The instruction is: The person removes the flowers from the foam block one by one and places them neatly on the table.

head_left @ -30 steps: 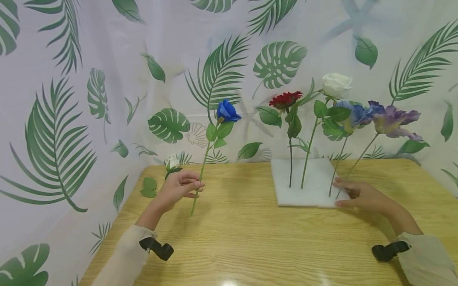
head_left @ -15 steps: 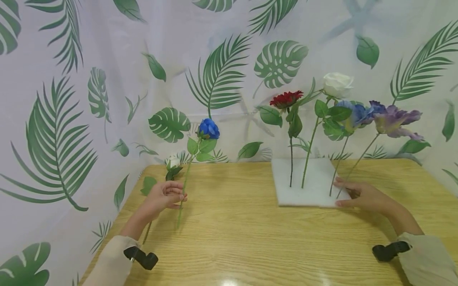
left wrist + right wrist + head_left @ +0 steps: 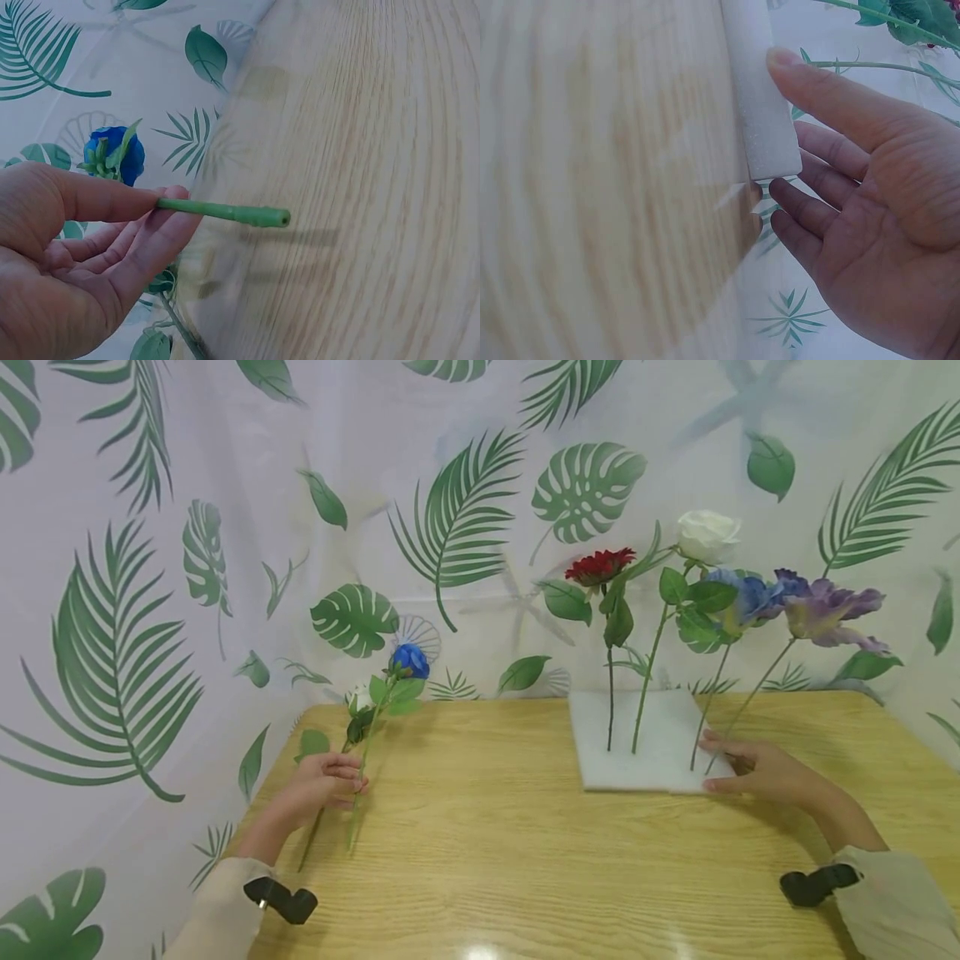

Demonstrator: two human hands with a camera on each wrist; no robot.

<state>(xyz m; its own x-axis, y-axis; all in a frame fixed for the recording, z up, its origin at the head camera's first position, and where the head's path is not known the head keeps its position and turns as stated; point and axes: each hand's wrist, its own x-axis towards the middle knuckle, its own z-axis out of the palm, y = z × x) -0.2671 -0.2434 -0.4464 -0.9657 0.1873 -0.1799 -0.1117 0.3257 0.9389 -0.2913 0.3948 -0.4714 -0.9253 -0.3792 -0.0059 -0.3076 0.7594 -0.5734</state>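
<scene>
My left hand (image 3: 318,787) pinches the green stem of a blue rose (image 3: 410,662) between thumb and fingers, above the table's left part. In the left wrist view the stem's cut end (image 3: 281,217) points right, past the fingertips. Just beside this hand lies a white rose (image 3: 362,700) with a brown-green stem, partly hidden. My right hand (image 3: 772,774) grips the right front corner of a white foam board (image 3: 611,774), thumb at the front edge and fingers at the side. Several flowers stand in the board: a red flower (image 3: 600,566), a white rose (image 3: 707,537), a blue flower (image 3: 738,597) and a purple flower (image 3: 828,614).
Both hands work over a wood-grain table (image 3: 525,860). A leaf-patterned curtain (image 3: 480,485) hangs right behind the table and along its left side. Green leaves (image 3: 313,742) lie near the left edge. The standing flowers lean over the board's right side.
My left hand has moved left and down with the blue rose, bringing it lower and close to the lying white rose. My right hand and the foam board have stayed put.
</scene>
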